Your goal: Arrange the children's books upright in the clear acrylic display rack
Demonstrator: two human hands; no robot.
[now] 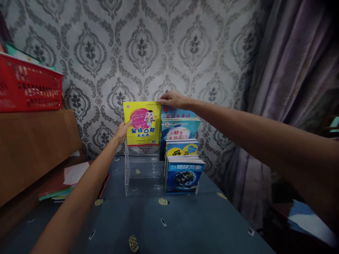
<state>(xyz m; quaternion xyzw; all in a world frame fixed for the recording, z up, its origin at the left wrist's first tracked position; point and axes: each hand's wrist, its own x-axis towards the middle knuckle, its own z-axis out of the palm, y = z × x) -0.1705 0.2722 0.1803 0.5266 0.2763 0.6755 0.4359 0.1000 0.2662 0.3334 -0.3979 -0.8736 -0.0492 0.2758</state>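
Observation:
A yellow workbook (142, 139) with a pink cartoon cover stands upright at the back left of a clear stepped book rack (126, 173). My left hand (122, 132) grips its left edge, thumb across the front cover. At its top right corner my right hand (173, 100) is closed, with the fingertips on the edge. Right of the workbook, several books fill the rack's tiers: a blue storybook (180, 113) at the back, a teal book (165, 131), a blue and yellow book (182, 147), and an earth-cover book (185, 179) in front.
The rack stands on a dark blue patterned tablecloth (148, 222), close to the wallpapered wall (143, 53). To the left, a red basket (31, 84) sits on a wooden cabinet (37, 141). Books and papers (75, 173) lie below it. A grey-purple curtain (275, 88) hangs at right.

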